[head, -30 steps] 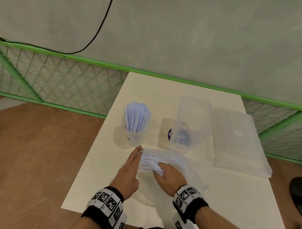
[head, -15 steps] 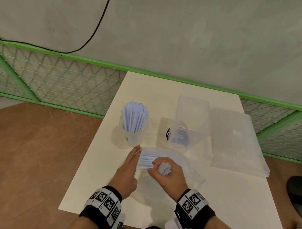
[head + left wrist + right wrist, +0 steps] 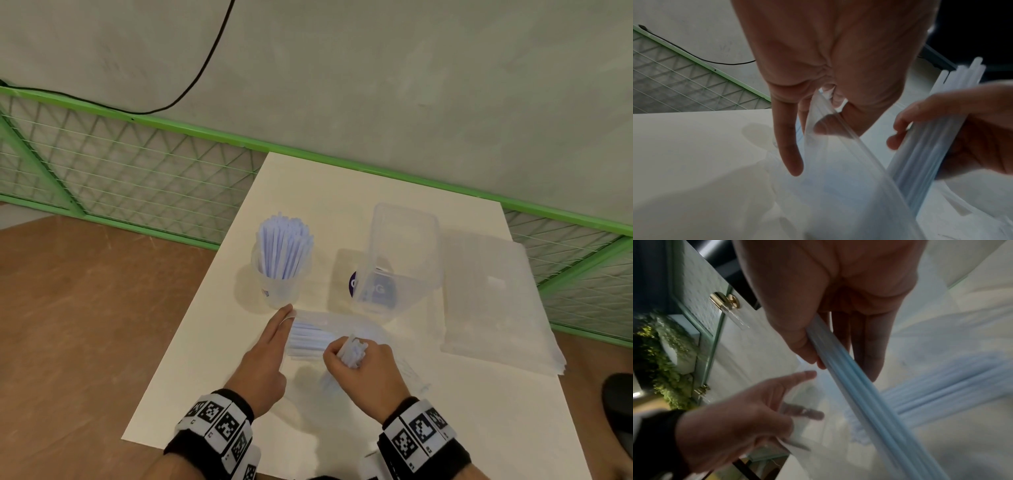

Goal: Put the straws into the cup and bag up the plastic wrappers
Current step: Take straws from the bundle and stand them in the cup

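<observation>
The bundle of pale blue straws (image 3: 352, 351) I have pulled up sits in my right hand (image 3: 363, 373), fingers and thumb wrapped round it, its cut ends pointing up toward me. Its lower end is blurred, so I cannot tell whether it is clear of the plastic wrapper (image 3: 329, 329). That wrapper lies flat on the table in front of me with more straws (image 3: 306, 337) lying inside it. My left hand (image 3: 265, 363) pinches the wrapper's open edge between thumb and fingers, while my forefinger (image 3: 789, 146) points straight out past it.

Just beyond my left fingertips stands the clear cup (image 3: 281, 284), upright and packed with straws standing on end. It is near the table's left edge. To the right of the cup a clear plastic container (image 3: 400, 253) rests tilted, and beyond that a stack of clear plastic bags (image 3: 493, 301) reaches the right edge. There is bare tabletop between the cup and the container.

The table (image 3: 205, 377) is white, set against a green mesh fence (image 3: 120, 178) and a grey wall with a black cable (image 3: 202, 65) hanging down it. The floor (image 3: 85, 325) to my left is brown.
</observation>
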Motion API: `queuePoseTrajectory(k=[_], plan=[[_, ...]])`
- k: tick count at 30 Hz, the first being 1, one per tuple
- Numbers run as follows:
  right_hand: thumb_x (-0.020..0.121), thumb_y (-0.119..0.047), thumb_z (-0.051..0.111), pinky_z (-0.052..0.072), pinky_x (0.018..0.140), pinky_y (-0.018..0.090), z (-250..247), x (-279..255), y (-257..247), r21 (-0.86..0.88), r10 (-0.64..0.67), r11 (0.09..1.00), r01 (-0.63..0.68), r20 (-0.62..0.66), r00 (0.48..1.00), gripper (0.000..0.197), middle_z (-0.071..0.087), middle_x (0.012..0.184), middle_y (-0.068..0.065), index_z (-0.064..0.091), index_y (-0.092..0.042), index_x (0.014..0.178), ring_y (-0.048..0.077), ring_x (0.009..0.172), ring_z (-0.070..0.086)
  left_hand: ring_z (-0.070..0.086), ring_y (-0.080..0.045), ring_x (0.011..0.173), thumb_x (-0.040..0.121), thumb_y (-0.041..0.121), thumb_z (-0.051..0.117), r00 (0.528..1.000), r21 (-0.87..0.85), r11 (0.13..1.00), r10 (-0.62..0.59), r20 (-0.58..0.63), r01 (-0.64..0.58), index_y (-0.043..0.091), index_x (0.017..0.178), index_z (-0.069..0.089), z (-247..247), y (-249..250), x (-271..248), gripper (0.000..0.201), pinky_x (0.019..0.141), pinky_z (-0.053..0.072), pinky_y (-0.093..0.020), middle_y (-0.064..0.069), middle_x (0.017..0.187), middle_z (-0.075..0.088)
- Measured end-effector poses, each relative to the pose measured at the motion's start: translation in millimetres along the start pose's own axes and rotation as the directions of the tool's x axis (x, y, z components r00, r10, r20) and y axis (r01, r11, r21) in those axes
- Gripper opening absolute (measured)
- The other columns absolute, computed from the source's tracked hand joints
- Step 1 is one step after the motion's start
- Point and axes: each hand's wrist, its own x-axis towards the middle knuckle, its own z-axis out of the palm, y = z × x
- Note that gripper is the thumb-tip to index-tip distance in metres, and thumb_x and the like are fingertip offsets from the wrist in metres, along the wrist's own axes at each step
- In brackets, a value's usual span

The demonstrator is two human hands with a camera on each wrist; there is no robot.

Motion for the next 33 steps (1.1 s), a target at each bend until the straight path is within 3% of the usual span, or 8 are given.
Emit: queuePoseTrajectory(k=[2, 8, 12, 15, 17, 21, 29, 33], plan=[[0.078, -0.040, 0.052, 0.041, 0.052, 0.025, 5.1, -2.8, 7.7, -0.049, 0.032, 0.998, -0.030, 0.055, 0.998, 0.031, 0.054, 0.055, 0.004, 0.054, -0.012, 0.065, 0.009, 0.049, 0.044, 0.016, 0.008, 0.137, 0.069, -0.018, 0.045, 1.000, -0.007, 1.000, 0.001, 0.002, -0.001, 0.029, 0.152, 0.011, 0.6, -0.5, -0.2, 0.102, 0.110, 0.033, -0.018, 0.029, 0.155, -0.004], [0.080, -0.038, 0.056, 0.044, 0.057, 0.018, 7.5, -3.3, 16.0, -0.104, 0.074, 0.993, -0.062, 0.120, 0.990, 0.018, 0.064, 0.063, -0.003, 0.065, -0.025, 0.072, 0.008, 0.059, 0.057, 0.016, 0.007, 0.139, 0.069, -0.018, 0.043, 1.000, -0.014, 1.000, -0.002, 0.008, 0.002, 0.031, 0.152, 0.010, 1.3, 1.2, -0.3, 0.103, 0.112, 0.030, -0.019, 0.029, 0.155, -0.004], [0.079, -0.041, 0.050, 0.049, 0.061, 0.040, 2.2, -2.1, 6.0, -0.111, 0.068, 0.992, -0.053, 0.140, 0.988, 0.036, 0.058, 0.062, 0.012, 0.056, -0.007, 0.069, 0.009, 0.051, 0.045, 0.016, 0.007, 0.139, 0.069, -0.018, 0.043, 1.000, -0.017, 1.000, -0.005, 0.016, 0.006, 0.031, 0.153, 0.009, 1.6, -0.6, -0.5, 0.103, 0.113, 0.031, -0.022, 0.030, 0.155, -0.005], [0.076, -0.035, 0.059, 0.055, 0.064, 0.043, -20.3, 3.7, -22.7, 0.029, 0.059, 0.998, -0.063, 0.115, 0.992, 0.034, 0.063, 0.063, 0.013, 0.059, -0.001, 0.069, 0.017, 0.055, 0.058, 0.012, 0.009, 0.139, 0.067, -0.019, 0.042, 1.000, -0.013, 1.000, -0.008, 0.018, 0.008, 0.029, 0.153, 0.009, 1.0, -3.0, -0.9, 0.104, 0.114, 0.030, -0.021, 0.030, 0.155, -0.006], [0.080, -0.021, 0.070, 0.060, 0.068, 0.043, -45.4, 15.0, -48.3, 0.179, 0.056, 0.982, -0.064, 0.047, 0.997, 0.021, 0.071, 0.071, 0.011, 0.068, 0.000, 0.074, 0.024, 0.069, 0.071, 0.014, 0.008, 0.139, 0.067, -0.020, 0.041, 1.000, -0.015, 1.000, -0.009, 0.020, 0.010, 0.027, 0.153, 0.010, 0.3, -4.0, -1.6, 0.103, 0.113, 0.031, -0.021, 0.029, 0.156, -0.005], [0.081, -0.010, 0.074, 0.062, 0.067, 0.042, -94.7, 49.8, -98.5, 0.389, 0.031, 0.921, -0.021, -0.021, 0.999, 0.007, 0.075, 0.081, 0.011, 0.074, -0.003, 0.082, 0.024, 0.078, 0.074, 0.023, 0.008, 0.135, 0.066, -0.019, 0.038, 1.000, -0.012, 1.000, -0.020, 0.024, 0.021, 0.027, 0.153, 0.012, -1.2, -5.9, -4.4, 0.102, 0.108, 0.037, -0.020, 0.032, 0.154, -0.007], [0.082, -0.021, 0.066, 0.062, 0.073, 0.042, -82.8, 125.0, -147.1, 0.132, -0.148, 0.981, 0.140, 0.047, 0.988, 0.013, 0.075, 0.083, 0.006, 0.074, -0.010, 0.082, 0.018, 0.073, 0.074, 0.017, 0.006, 0.140, 0.068, -0.019, 0.037, 0.999, -0.044, 0.999, -0.015, 0.041, 0.016, 0.027, 0.153, 0.012, -2.9, -5.4, -6.4, 0.100, 0.112, 0.031, -0.018, 0.033, 0.154, -0.007], [0.085, -0.026, 0.065, 0.057, 0.083, 0.036, -64.5, 146.2, -146.9, -0.081, -0.214, 0.972, 0.222, 0.103, 0.971, 0.013, 0.074, 0.092, 0.000, 0.074, -0.016, 0.087, 0.016, 0.088, 0.069, 0.017, 0.004, 0.142, 0.071, -0.017, 0.038, 0.999, -0.035, 0.999, -0.014, 0.034, 0.015, 0.028, 0.153, 0.009, -4.6, -2.5, -5.7, 0.098, 0.110, 0.029, -0.014, 0.031, 0.154, -0.009]])
